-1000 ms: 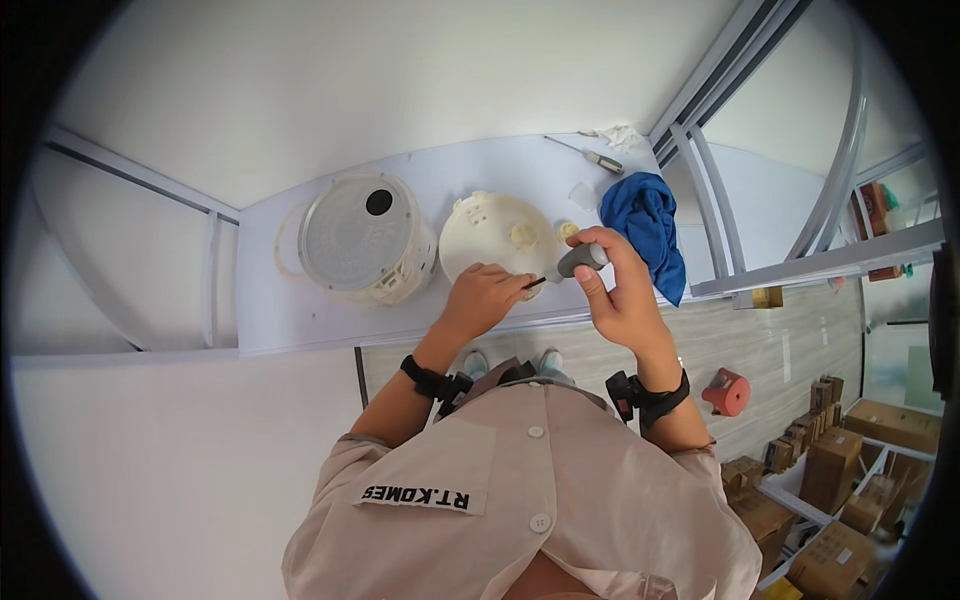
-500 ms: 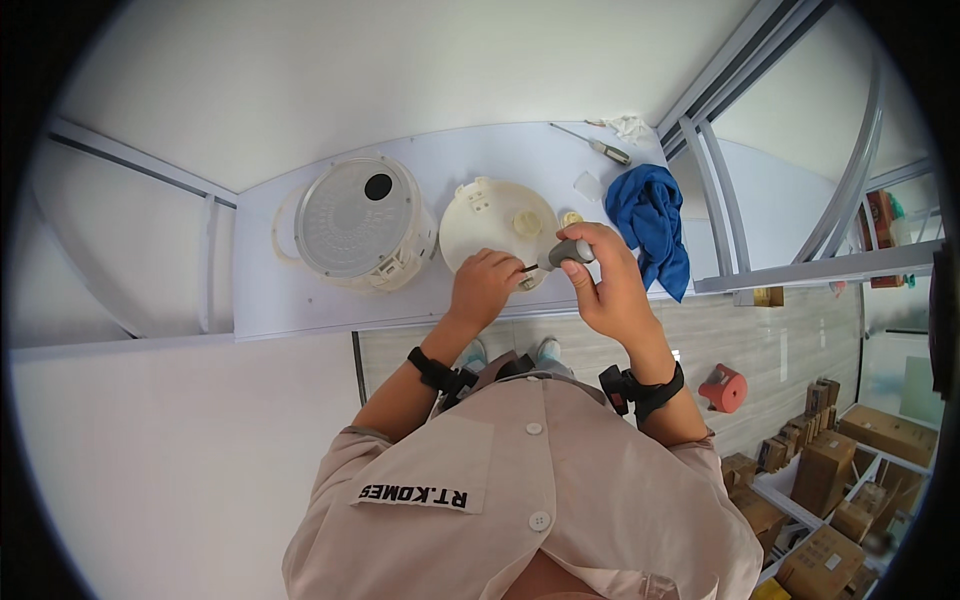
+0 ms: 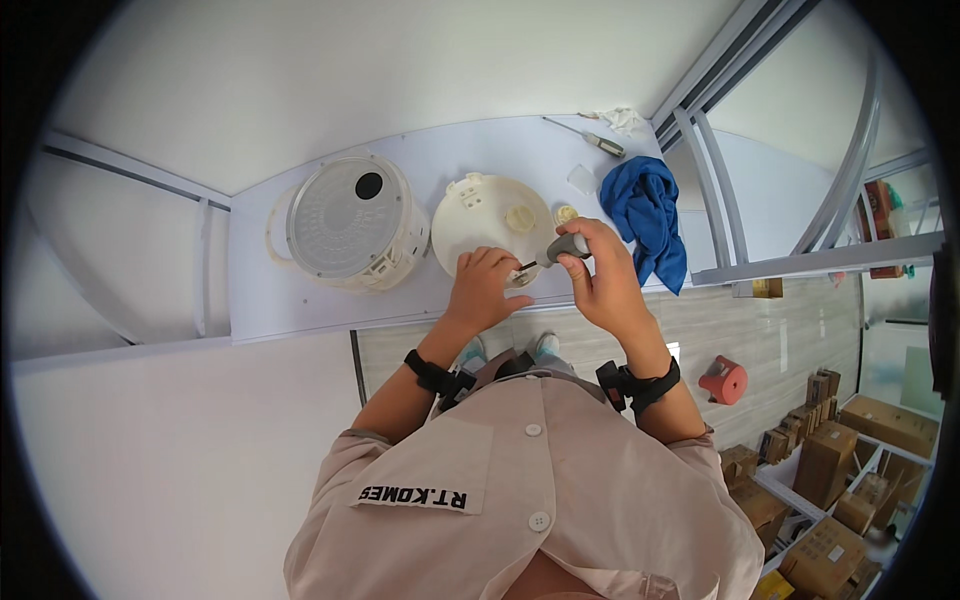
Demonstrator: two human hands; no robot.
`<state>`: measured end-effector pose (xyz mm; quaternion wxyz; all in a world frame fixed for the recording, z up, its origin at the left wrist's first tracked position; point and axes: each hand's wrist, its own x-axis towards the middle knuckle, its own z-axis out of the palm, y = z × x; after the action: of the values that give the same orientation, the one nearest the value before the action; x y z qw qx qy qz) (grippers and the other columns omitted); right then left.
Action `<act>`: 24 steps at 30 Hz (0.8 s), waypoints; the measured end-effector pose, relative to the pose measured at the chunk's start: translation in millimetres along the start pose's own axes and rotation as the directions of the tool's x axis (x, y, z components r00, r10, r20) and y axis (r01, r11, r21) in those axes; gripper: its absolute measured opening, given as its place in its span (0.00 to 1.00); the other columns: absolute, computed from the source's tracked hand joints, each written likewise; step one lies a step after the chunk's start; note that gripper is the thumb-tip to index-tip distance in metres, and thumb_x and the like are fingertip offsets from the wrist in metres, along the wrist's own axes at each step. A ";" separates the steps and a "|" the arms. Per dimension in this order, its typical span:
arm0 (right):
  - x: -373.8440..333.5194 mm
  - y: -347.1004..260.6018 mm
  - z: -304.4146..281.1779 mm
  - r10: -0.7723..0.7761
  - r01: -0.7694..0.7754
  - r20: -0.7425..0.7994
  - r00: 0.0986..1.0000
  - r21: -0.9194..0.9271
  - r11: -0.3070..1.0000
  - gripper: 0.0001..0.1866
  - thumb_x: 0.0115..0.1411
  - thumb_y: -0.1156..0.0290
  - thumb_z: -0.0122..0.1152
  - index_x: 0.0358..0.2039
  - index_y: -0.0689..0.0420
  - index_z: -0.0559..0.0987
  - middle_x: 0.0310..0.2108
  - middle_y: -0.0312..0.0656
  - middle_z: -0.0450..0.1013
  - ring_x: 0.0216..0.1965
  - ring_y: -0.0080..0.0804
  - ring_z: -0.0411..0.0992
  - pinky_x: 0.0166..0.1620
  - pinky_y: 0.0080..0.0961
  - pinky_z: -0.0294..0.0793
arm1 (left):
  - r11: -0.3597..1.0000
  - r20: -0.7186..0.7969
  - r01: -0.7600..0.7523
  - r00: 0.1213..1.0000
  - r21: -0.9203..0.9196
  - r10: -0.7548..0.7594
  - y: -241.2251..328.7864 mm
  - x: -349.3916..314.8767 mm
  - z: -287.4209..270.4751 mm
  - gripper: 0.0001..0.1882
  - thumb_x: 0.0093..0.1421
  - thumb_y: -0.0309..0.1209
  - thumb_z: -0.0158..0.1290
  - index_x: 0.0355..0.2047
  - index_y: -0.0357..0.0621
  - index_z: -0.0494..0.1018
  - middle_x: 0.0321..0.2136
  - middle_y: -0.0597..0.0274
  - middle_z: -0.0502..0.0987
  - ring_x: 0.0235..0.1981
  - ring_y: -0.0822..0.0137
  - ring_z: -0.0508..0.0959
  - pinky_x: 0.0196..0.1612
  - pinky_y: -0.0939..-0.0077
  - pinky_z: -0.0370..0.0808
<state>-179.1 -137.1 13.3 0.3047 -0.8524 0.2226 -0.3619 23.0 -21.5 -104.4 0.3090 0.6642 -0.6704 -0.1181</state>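
Observation:
My right hand [image 3: 606, 282] is closed around the grey handle of a screwdriver [image 3: 568, 246]. Its shaft points left, toward the near right rim of a round off-white plastic lid [image 3: 470, 222]. On the lid's near side rests my left hand [image 3: 484, 288], fingers stretched and thumb held apart, close to the screwdriver's tip. What lies right under the tip is too small to make out. A small round translucent cup [image 3: 519, 218] sits on the lid, and a yellowish round piece [image 3: 566, 214] lies beside its right edge.
Left of the lid stands a white round tub [image 3: 345, 222] with a handle. A blue cloth [image 3: 642, 205], a second screwdriver [image 3: 600, 143], a clear plastic piece [image 3: 581, 180] and white tissue [image 3: 625, 121] lie toward the right. A red stool [image 3: 723, 380] and cardboard boxes [image 3: 826, 462] are on the right below.
My left fingers have opened from beside the screwdriver's shaft, with the thumb now spread away. My right hand still grips the screwdriver. The whole view has shifted slightly.

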 end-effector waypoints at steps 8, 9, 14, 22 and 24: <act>-0.7 5.3 6.6 0.032 -0.033 0.008 0.999 0.020 0.999 0.21 0.68 0.74 0.72 0.59 0.58 0.78 0.53 0.50 0.81 0.49 0.57 0.78 0.53 0.45 0.79 | 0.999 0.030 0.044 0.999 0.005 -0.045 -2.4 -2.7 3.1 0.32 0.45 0.42 0.80 0.50 0.50 0.83 0.52 0.68 0.81 0.59 0.61 0.76 0.63 0.56 0.63; -0.4 5.4 7.3 0.040 -0.041 0.007 0.999 0.028 0.999 0.21 0.68 0.74 0.72 0.59 0.58 0.78 0.53 0.50 0.81 0.49 0.57 0.78 0.53 0.44 0.79 | 0.999 0.036 0.051 0.998 0.006 -0.051 -3.4 -3.1 3.8 0.31 0.46 0.42 0.80 0.50 0.50 0.83 0.52 0.68 0.81 0.59 0.61 0.76 0.63 0.56 0.63; 0.9 4.5 7.0 0.075 -0.076 0.022 0.997 0.046 0.996 0.21 0.68 0.74 0.72 0.59 0.58 0.78 0.53 0.50 0.81 0.47 0.56 0.78 0.50 0.42 0.81 | 0.998 0.048 0.063 0.997 0.002 -0.063 -6.4 -4.8 5.8 0.28 0.48 0.40 0.79 0.50 0.50 0.83 0.52 0.69 0.81 0.59 0.62 0.77 0.63 0.56 0.63; 8.1 -9.2 5.4 0.048 -0.048 0.057 0.997 0.003 0.999 0.21 0.64 0.70 0.77 0.55 0.58 0.80 0.47 0.48 0.82 0.42 0.53 0.81 0.46 0.41 0.82 | 0.998 0.055 0.061 0.997 0.034 -0.063 -8.8 -6.0 8.9 0.26 0.51 0.40 0.77 0.50 0.50 0.84 0.52 0.69 0.82 0.59 0.62 0.78 0.64 0.56 0.64; 11.0 -12.2 4.4 0.019 -0.015 0.061 0.998 -0.066 0.998 0.21 0.62 0.66 0.79 0.52 0.57 0.81 0.43 0.46 0.81 0.39 0.51 0.81 0.43 0.40 0.81 | 0.998 0.062 0.058 0.996 0.031 -0.060 -10.2 -5.3 9.7 0.26 0.51 0.39 0.77 0.50 0.50 0.85 0.53 0.69 0.82 0.59 0.61 0.78 0.64 0.56 0.65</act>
<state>-166.8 -133.5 24.5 0.2864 -0.8708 0.2322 -0.3253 25.4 -19.7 -119.1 0.2745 0.6842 -0.6614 -0.1380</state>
